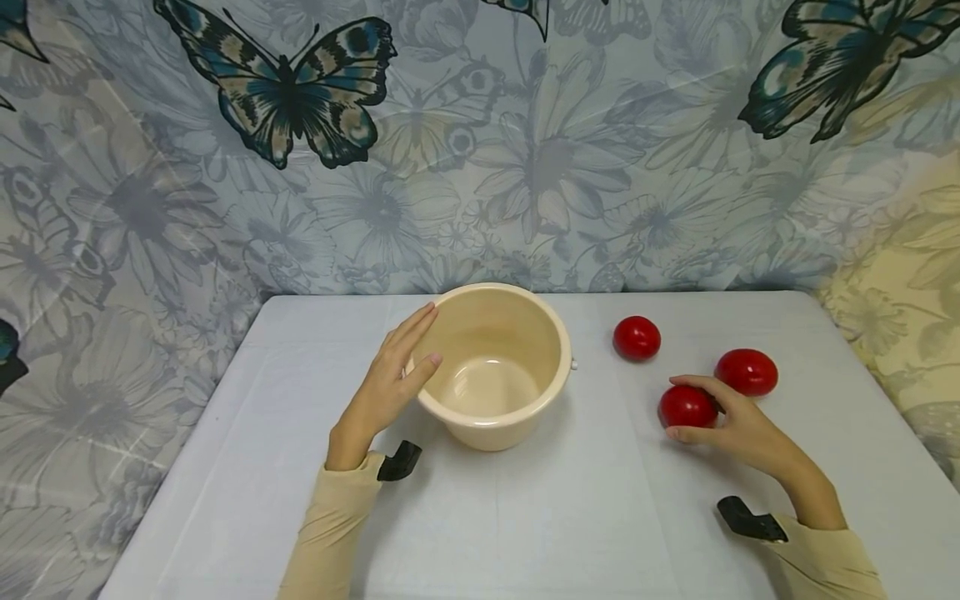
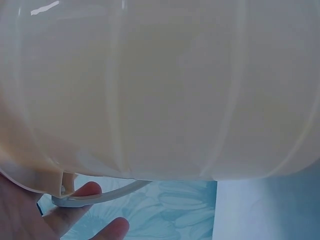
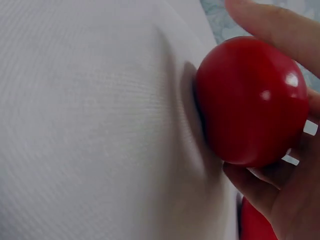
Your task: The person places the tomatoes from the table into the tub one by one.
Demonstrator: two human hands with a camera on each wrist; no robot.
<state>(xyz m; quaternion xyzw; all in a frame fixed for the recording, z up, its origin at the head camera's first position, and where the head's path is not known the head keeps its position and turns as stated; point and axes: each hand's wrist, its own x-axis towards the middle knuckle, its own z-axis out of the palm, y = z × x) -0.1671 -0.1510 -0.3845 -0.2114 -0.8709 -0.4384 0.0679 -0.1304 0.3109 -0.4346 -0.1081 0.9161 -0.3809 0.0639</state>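
A cream plastic bucket [image 1: 487, 425] stands upright on the table with its wide mouth tilted toward the head view. My left hand [image 1: 386, 375] rests against its left side, fingers fairly straight along the rim and the thumb tip over the opening. In the left wrist view two fingertips [image 2: 116, 229] show beyond the bucket wall [image 2: 170, 90], close to its pale handle [image 2: 107, 196]. On the right, my right hand [image 1: 738, 421] grips a shiny red tomato [image 1: 686, 407] between thumb and fingers. The palm side of that tomato [image 3: 250, 105] is partly hidden.
Two more red tomatoes lie near the right hand: one tomato [image 1: 637, 338] farther back and another tomato [image 1: 747, 372] just behind the hand. A white cloth covers the table [image 1: 570, 517]. Butterfly-printed fabric [image 1: 465, 200] rises behind its back edge.
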